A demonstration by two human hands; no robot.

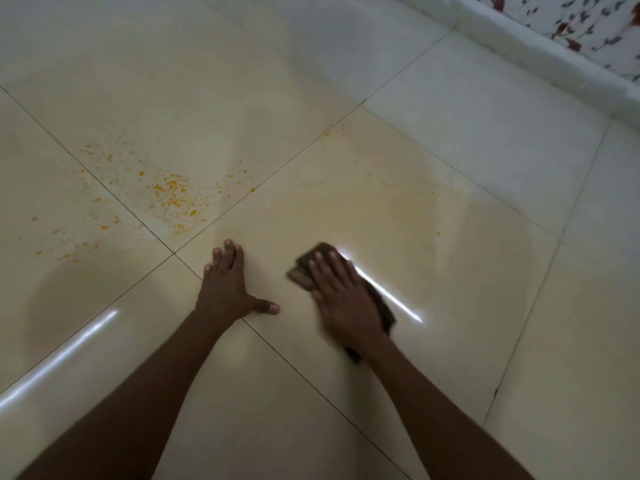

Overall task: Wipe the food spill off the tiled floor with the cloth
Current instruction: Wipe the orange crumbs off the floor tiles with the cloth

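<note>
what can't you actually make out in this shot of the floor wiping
Head view only:
- cloth: mostly hidden beneath the right hand; its full shape cannot be told.
- right hand: motion-blurred along its edges, so finger detail is soft.
- food spill: specks too small to identify the food.
- left hand: its palm faces the tiled floor, unseen.
- patterned surface: cut off by the frame's corner.

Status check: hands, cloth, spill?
Left hand flat on tile, bracing. Right hand pressing brown cloth to floor. Orange spill unwiped, ahead-left of the cloth. Nothing in the way.
</note>
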